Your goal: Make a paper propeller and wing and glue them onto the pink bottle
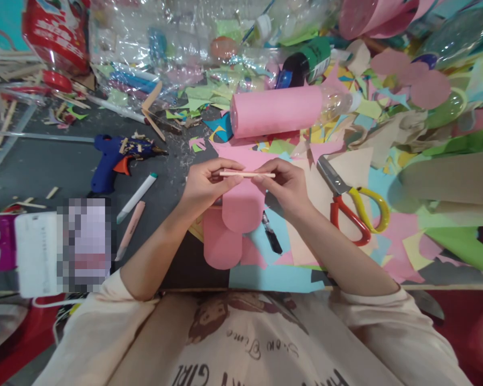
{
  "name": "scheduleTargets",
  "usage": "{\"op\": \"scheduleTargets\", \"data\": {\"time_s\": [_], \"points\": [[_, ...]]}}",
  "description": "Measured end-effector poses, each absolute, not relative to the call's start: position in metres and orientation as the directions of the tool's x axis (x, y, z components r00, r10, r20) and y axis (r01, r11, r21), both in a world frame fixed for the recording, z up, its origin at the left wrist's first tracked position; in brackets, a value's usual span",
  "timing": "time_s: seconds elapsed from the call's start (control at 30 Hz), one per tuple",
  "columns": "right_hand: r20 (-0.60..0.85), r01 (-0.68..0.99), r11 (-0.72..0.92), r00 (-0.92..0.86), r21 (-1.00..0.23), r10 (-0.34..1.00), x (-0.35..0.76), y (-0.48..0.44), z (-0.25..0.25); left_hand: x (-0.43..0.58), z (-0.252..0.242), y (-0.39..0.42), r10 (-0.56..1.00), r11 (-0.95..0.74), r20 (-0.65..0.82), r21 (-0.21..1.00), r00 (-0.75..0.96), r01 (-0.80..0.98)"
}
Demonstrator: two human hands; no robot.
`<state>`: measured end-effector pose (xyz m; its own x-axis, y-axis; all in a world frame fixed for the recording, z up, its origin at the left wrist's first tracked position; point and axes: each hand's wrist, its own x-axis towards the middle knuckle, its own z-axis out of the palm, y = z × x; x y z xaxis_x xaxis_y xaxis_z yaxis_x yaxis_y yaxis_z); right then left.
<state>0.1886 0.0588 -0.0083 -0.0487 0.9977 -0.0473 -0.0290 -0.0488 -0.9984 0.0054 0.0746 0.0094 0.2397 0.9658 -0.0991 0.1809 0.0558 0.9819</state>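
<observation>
A thin pale stick (pixel 247 174) lies level between my two hands, over the pink paper. My left hand (pixel 209 182) is closed, pinching the stick's left part between thumb and fingers. At the other side my right hand (pixel 285 185) pinches its right part the same way. Below the fingers are two round-ended pink paper pieces, an upper one (pixel 243 209) and a lower one (pixel 222 244), which partly overlap. Just under my right hand, a black-handled craft knife (pixel 272 236) rests on light blue paper (pixel 273 276).
Left of my hands lie a blue glue gun (pixel 108 161), a white marker (pixel 137 197) and a pink marker (pixel 131 230). Scissors (pixel 350 201) lie at the right. Beyond my hands are a pink-wrapped bottle (pixel 277 111), a red-labelled bottle (pixel 60 40) and paper scraps (pixel 205 99).
</observation>
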Motion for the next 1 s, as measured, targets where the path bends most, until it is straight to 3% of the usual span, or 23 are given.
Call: {"op": "scheduleTargets", "data": {"time_s": [0.43,0.77,1.0], "points": [[-0.035,-0.051,-0.037,-0.044,-0.998,0.998,0.1886,0.0580,-0.0078,0.0063,0.0109,0.0752,0.952,0.136,-0.164,0.983,0.258,0.121],[-0.030,-0.028,-0.033,-0.097,-0.999,0.995,0.1904,0.0587,-0.0074,0.0073,0.0095,0.0736,0.955,0.095,-0.130,0.986,0.266,0.139],[-0.010,-0.043,-0.011,-0.025,-0.999,1.000,0.1892,0.0591,-0.0072,0.0050,0.0033,0.0753,0.969,0.017,-0.034,0.997,0.245,0.073]]}}
